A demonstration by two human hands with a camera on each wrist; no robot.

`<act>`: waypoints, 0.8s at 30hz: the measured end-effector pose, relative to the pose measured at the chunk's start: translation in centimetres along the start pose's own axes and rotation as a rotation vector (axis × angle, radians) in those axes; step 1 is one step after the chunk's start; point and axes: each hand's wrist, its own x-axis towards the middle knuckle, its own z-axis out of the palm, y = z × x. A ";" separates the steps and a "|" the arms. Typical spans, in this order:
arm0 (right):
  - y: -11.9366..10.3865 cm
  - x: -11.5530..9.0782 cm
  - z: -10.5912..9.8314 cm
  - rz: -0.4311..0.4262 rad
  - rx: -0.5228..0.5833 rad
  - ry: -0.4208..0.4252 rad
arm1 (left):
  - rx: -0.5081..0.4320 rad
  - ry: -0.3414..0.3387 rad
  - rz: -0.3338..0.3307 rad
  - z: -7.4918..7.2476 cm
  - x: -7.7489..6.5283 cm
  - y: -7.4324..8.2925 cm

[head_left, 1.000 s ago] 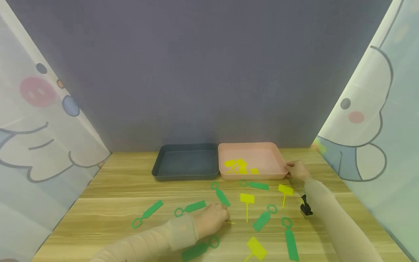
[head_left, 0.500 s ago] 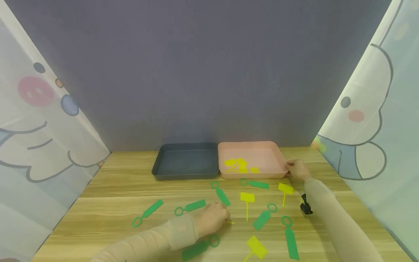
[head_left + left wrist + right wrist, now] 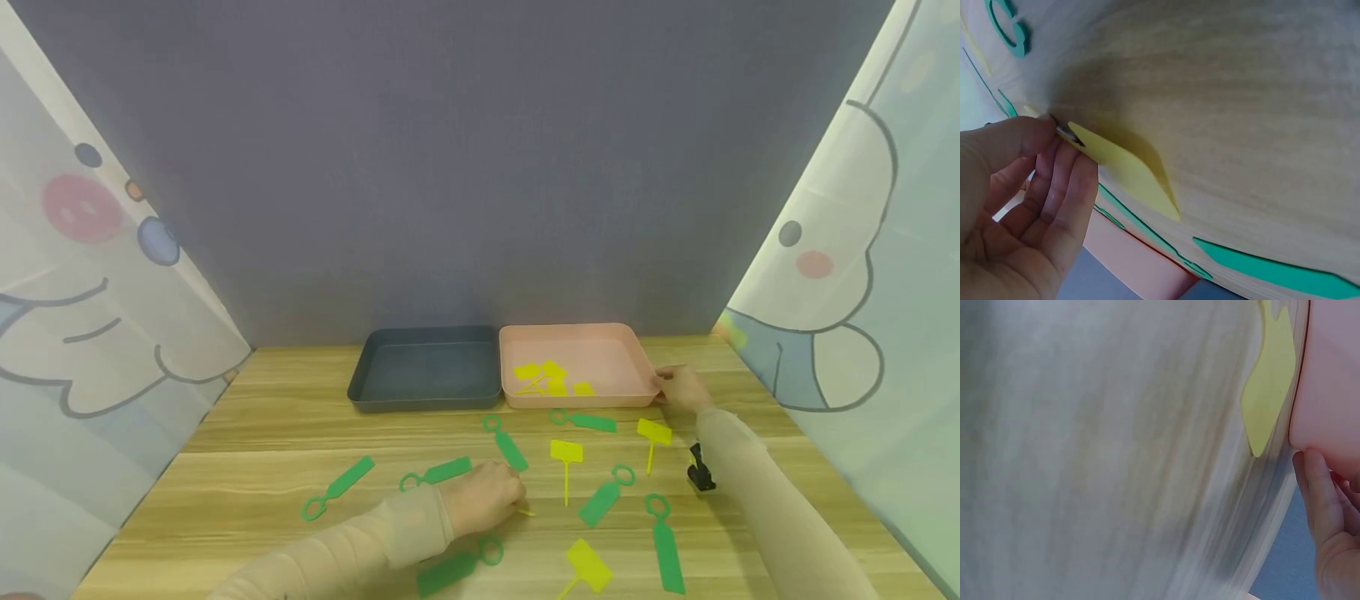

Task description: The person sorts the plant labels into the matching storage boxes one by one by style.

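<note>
My left hand [image 3: 487, 500] pinches a yellow T-shaped plant label [image 3: 1129, 172] by its stem, low over the wooden table. Its flat head slants up from the wood in the left wrist view, while the head view shows only the stem's end. At the right side of the pink tray [image 3: 573, 402], my right hand [image 3: 684, 390] grips the wall near the front corner. Several yellow plant labels [image 3: 553, 371] lie in that tray. Close to its front, a green ring-ended label [image 3: 592, 423] rests on the table.
A dark blue tray [image 3: 427, 406] stands against the pink one on its left. More yellow labels [image 3: 589, 567] and green ring labels [image 3: 667, 554] are scattered across the table. A small black clip-like object [image 3: 701, 471] shows beside the right forearm. A grey panel [image 3: 480, 167] rises behind.
The stem end beside my left hand has tipped slightly toward the near edge. Both hands otherwise hold their places, and the trays have not moved.
</note>
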 end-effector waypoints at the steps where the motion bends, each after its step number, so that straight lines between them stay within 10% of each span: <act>1: 0.0 0.0 0.0 0.003 0.001 -0.001 | 0.002 -0.002 0.002 0.0 0.0 0.0; 24: -0.1 -0.2 0.0 0.005 0.026 -0.014 | -0.020 0.002 0.020 -0.4 -0.5 -0.1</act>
